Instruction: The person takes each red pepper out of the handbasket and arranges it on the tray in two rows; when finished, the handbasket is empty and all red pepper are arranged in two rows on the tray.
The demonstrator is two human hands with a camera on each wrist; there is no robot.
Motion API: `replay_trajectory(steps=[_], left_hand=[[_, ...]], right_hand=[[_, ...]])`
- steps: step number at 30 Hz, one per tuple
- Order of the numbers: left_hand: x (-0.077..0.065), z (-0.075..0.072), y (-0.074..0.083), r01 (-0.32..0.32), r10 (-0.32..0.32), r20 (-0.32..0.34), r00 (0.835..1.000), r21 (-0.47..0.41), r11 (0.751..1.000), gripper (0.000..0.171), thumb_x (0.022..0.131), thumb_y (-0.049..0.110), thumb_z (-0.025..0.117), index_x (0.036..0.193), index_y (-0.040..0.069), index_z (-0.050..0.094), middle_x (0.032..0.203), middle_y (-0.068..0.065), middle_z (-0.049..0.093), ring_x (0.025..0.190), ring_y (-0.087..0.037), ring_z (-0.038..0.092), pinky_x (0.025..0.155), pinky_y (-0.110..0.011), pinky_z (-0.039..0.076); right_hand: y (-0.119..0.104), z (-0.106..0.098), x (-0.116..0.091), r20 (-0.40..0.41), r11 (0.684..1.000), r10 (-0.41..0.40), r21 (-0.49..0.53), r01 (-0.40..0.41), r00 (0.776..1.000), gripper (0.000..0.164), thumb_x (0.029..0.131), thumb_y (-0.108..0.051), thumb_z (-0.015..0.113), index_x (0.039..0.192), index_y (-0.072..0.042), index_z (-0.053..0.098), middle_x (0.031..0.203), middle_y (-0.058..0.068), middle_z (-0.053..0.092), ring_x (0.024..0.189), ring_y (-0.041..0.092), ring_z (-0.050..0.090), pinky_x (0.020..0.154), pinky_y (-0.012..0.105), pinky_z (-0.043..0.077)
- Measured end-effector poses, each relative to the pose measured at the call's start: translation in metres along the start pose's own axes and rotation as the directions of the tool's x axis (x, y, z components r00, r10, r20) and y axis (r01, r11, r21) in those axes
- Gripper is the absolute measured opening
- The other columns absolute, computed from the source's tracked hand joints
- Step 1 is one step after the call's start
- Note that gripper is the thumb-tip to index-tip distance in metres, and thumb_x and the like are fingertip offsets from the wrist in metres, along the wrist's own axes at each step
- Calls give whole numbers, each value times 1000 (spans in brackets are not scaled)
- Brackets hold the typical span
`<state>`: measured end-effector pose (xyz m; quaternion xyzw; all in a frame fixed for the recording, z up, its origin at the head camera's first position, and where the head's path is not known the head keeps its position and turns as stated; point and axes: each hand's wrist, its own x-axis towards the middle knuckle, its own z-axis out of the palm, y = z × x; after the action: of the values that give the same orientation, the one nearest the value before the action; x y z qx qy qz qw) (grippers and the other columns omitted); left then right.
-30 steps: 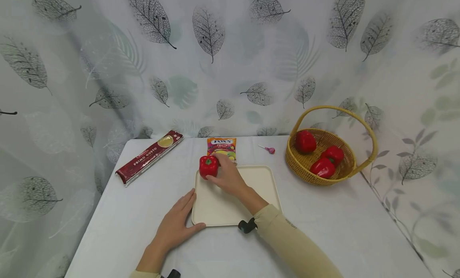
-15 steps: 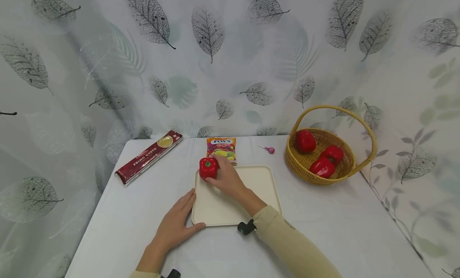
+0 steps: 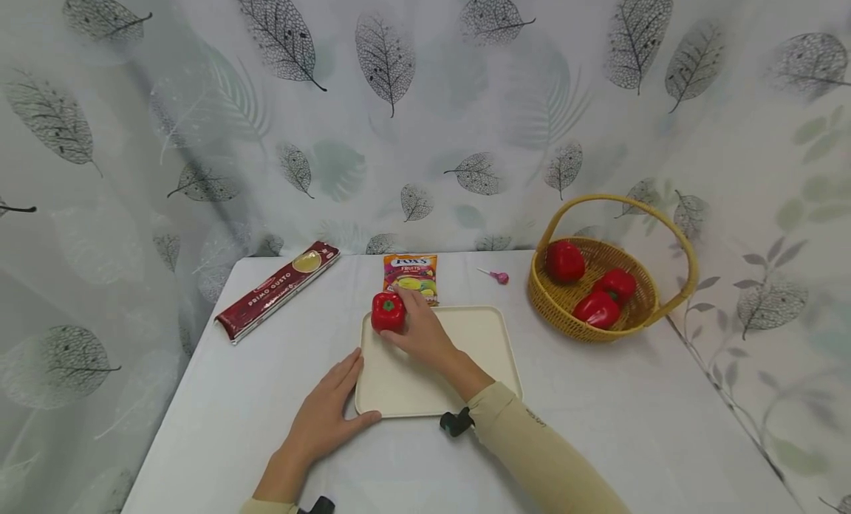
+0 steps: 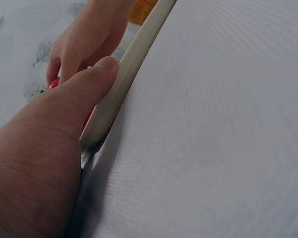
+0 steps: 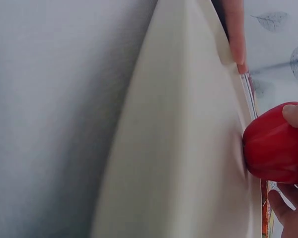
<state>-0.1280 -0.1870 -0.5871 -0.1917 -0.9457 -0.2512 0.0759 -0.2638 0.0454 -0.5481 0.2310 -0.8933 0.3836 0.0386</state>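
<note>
In the head view my right hand (image 3: 421,329) grips a red bell pepper (image 3: 388,312), stem facing me, at the far left corner of a cream rectangular tray (image 3: 425,381). The right wrist view has the pepper (image 5: 275,146) against the tray's surface (image 5: 208,129), with fingers and thumb around it. My left hand (image 3: 326,410) lies at the tray's near left corner. Its fingers are extended along the left edge, and its thumb touches the front rim. In the left wrist view, that thumb (image 4: 97,74) rests along the tray's rim (image 4: 121,82).
Behind the tray lies a Fox's candy bag (image 3: 415,272), with a pink lollipop (image 3: 499,277) to its right. A dark red Primo Gusto pasta pack (image 3: 278,291) lies at the left. A handled wicker basket (image 3: 545,307) with red peppers (image 3: 565,262) stands at the right.
The bell pepper in my right hand has shifted very slightly down and to the right at the tray's far left corner. My left hand stays in place.
</note>
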Motion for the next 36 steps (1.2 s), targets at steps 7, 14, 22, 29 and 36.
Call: replay_trajectory(steps=[7, 14, 22, 29, 36], left_hand=[[0, 0, 1, 8, -8, 5, 1000, -2, 1000, 111, 88, 77, 74, 168, 8, 39, 177, 2, 31, 158, -28, 37, 124, -51, 39], [0, -1, 1, 7, -7, 1, 1000, 0, 1000, 110, 88, 76, 75, 168, 9, 40, 176, 2, 32, 157, -28, 39, 123, -51, 40], [1, -1, 1, 3, -3, -1, 1000, 2, 1000, 110, 88, 76, 74, 169, 9, 40, 176, 2, 32, 157, -27, 38, 123, -51, 41], [-1, 0, 0, 1, -1, -3, 1000, 2, 1000, 110, 88, 76, 74, 169, 10, 40, 176, 2, 32, 157, -27, 38, 123, -51, 41], [0, -1, 1, 6, -6, 2, 1000, -6, 1000, 110, 88, 76, 74, 169, 10, 39, 176, 3, 32, 157, -28, 38, 123, -51, 40]], right_hand=[[0, 0, 1, 7, 1000, -4, 0, 4, 1000, 96, 91, -32, 91, 167, -11, 38, 157, 12, 50, 146, 31, 49, 109, 50, 56], [0, 0, 2, 9, 1000, -11, -3, 11, 1000, 96, 90, -32, 91, 167, -10, 38, 157, 13, 50, 146, 31, 49, 108, 49, 57], [-1, 0, 2, 2, 1000, -7, -3, 7, 1000, 95, 90, -31, 91, 166, -9, 39, 155, 13, 51, 144, 30, 50, 107, 49, 57], [-2, -2, 0, 8, 1000, 12, -1, -12, 1000, 96, 90, -34, 91, 166, -10, 39, 157, 12, 50, 146, 30, 49, 109, 49, 56], [-2, -12, -1, -22, 999, 39, 4, -39, 999, 95, 90, -44, 90, 164, -7, 42, 157, 15, 54, 145, 34, 51, 115, 54, 51]])
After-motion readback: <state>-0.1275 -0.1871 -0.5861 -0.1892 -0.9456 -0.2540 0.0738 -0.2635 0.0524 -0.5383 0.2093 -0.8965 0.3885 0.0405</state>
